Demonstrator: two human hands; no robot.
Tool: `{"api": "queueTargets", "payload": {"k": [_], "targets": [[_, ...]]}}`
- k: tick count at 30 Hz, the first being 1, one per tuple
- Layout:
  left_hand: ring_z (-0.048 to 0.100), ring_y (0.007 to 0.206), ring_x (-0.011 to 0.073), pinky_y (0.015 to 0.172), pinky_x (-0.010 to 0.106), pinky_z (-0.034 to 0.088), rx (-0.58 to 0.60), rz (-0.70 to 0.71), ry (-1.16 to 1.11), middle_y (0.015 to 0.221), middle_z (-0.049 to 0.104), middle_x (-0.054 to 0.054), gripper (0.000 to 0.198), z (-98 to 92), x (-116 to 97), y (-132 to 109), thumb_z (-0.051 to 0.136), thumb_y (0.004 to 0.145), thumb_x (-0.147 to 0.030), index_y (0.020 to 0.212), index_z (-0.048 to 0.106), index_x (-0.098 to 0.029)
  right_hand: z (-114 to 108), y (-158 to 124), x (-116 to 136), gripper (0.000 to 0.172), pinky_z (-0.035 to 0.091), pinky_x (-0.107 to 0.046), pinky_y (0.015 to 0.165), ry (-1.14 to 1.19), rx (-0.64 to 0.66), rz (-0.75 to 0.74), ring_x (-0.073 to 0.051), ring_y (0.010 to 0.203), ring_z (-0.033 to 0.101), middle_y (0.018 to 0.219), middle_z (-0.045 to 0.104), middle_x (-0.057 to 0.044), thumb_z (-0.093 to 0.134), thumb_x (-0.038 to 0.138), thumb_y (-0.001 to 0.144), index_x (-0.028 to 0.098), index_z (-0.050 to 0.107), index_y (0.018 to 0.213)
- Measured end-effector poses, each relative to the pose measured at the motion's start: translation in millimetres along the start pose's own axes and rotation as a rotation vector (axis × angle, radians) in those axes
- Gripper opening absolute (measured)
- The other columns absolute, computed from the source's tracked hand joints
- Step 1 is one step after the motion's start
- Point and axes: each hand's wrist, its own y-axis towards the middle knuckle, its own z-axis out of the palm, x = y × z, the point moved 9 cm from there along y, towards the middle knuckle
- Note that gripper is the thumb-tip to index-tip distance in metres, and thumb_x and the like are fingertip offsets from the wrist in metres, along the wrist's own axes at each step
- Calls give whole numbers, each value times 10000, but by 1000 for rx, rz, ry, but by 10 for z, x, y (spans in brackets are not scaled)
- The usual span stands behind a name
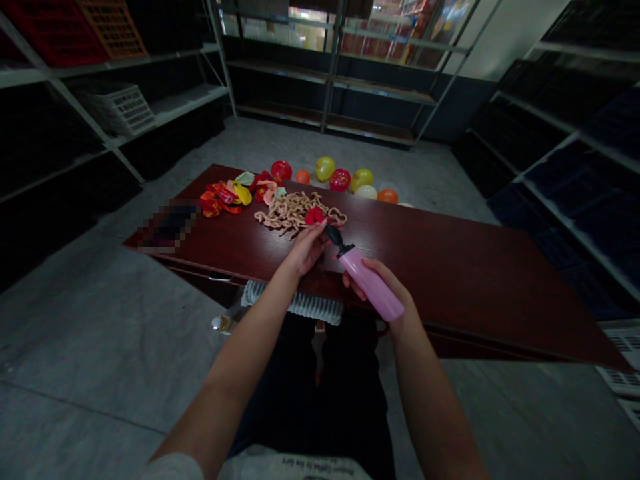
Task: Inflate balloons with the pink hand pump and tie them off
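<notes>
At the near edge of the dark red counter (pixel 450 267), I see a person working two-handed; the right hand (pixel 399 285) has its fingers curled around the pink pump (pixel 373 285), whose black nozzle (pixel 334 235) points to eleven o'clock; the left hand (pixel 306 252) has its fingers nearly closed, pinching the red balloon (pixel 315 215) at the nozzle's tip, though how far it is pulled on I cannot tell; just past them, at eleven o'clock, lies a tangle of tan strands (pixel 285 215); at ten sits a heap of limp coloured balloons (pixel 243 194); at twelve, beyond the far edge, are inflated balloons (pixel 340 180); a metal rack (pixel 329 83) stands well behind
</notes>
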Motion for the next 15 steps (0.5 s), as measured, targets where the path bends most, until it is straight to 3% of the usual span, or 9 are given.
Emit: {"api": "queueTargets", "payload": {"k": [5,9,12,15], "targets": [[674,1034,244,876,354,521,12,-140,-269,1104,721,130,516,148,-65,-18,480,918,-597,1043,700,-147,67,46,-44,493,450,-223,447,-101,43,87,-111,492,565,768,700,-78,531,585,833,126,646,968],[685,754,181,729,310,541,-42,-197,-338,928,736,117,569,192,-142,-5,455,914,-627,1040,692,-126,131,53,4,451,500,-258,516,-227,7,84,-135,582,610,867,706,-56,619,513,816,179,590,1117],[555,496,96,557,246,489,-74,-163,-273,735,688,48,502,227,-231,-33,571,869,-598,1004,690,-129,129,56,78,525,504,-276,566,-370,-75,82,-145,650,621,925,704,-47,665,470,796,225,545,1245],[363,366,43,424,194,358,-204,-22,-210,500,489,-54,391,209,-368,-100,688,813,-526,810,648,-138,139,108,295,535,512,-313,696,-658,-169,-49,-181,810,646,1068,705,-73,681,453,772,218,577,1241]]}}
